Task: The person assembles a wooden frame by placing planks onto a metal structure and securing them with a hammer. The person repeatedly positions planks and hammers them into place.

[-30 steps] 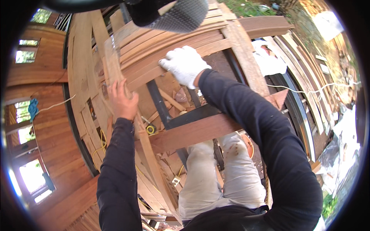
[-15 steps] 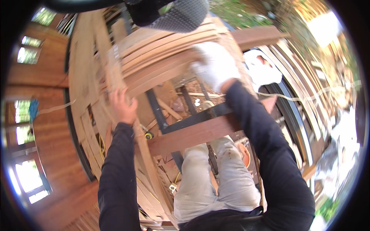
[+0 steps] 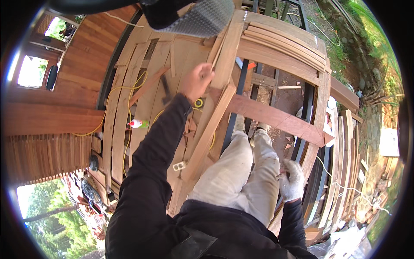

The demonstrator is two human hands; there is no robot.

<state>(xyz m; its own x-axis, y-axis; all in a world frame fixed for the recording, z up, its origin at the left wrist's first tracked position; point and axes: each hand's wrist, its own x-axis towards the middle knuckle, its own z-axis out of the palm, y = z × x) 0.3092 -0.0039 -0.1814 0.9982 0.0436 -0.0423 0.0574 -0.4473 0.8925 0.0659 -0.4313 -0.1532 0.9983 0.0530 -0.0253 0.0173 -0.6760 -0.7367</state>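
My bare left hand (image 3: pixel 197 80) is beside the left upright board (image 3: pixel 229 52) of a wooden frame, its fingers loosely curled and nothing seen in them. Whether it touches the board I cannot tell. My right hand (image 3: pixel 292 180), in a white glove, hangs low by my right thigh with its fingers curled in; what they hold, if anything, is hidden. A reddish-brown plank (image 3: pixel 276 116) lies across the frame in front of my legs. Several thin wooden strips (image 3: pixel 282 45) lie side by side at the frame's far end. A narrow board (image 3: pixel 211 129) slants beside my left forearm.
On the planking to the left are a hammer (image 3: pixel 165 88), a yellow tape measure (image 3: pixel 198 103), a red-and-green bottle (image 3: pixel 138 124) and a yellow cord (image 3: pixel 129 103). A white socket block (image 3: pixel 179 165) lies near my left forearm. Stacked timbers (image 3: pixel 340 172) line the right side.
My view has swung round. My left hand has come off the boards it rested on, fingers curling. My gloved right hand has drawn back from the strips to beside my thigh.
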